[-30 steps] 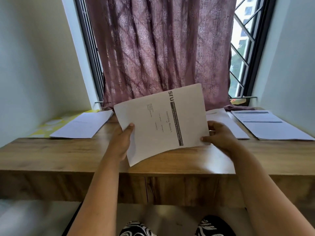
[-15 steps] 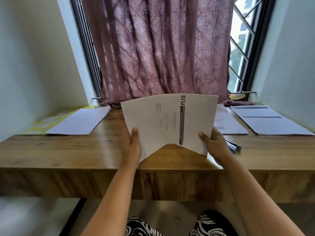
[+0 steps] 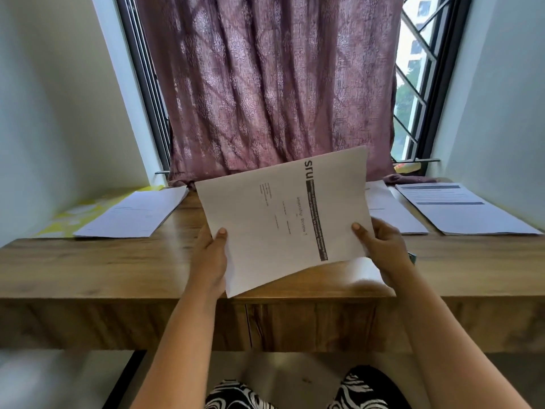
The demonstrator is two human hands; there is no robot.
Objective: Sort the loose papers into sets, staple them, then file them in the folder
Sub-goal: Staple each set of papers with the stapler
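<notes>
I hold a white printed paper set [image 3: 283,219] with a dark header bar, lifted above the wooden desk [image 3: 118,267] in front of me. My left hand [image 3: 211,258] grips its left edge with the thumb on top. My right hand [image 3: 383,246] pinches its right edge, thumb on the page. A second white sheet [image 3: 368,271] shows beneath, near my right wrist. One paper set [image 3: 132,212] lies at the desk's left on a yellow folder [image 3: 67,216]. Two more paper sets [image 3: 392,211] [image 3: 463,208] lie at the right. A small blue object [image 3: 412,256] peeks out behind my right hand.
A mauve curtain [image 3: 265,93] hangs behind the desk, over a barred window [image 3: 413,84]. White walls close in on both sides. A dark cloth [image 3: 407,179] lies on the sill at the right. My knees in black-and-white fabric [image 3: 295,394] show below the desk's front edge.
The held set bowed and squared up half a second ago, then tilted again, its right corner higher. Both hands keep their grip on its edges.
</notes>
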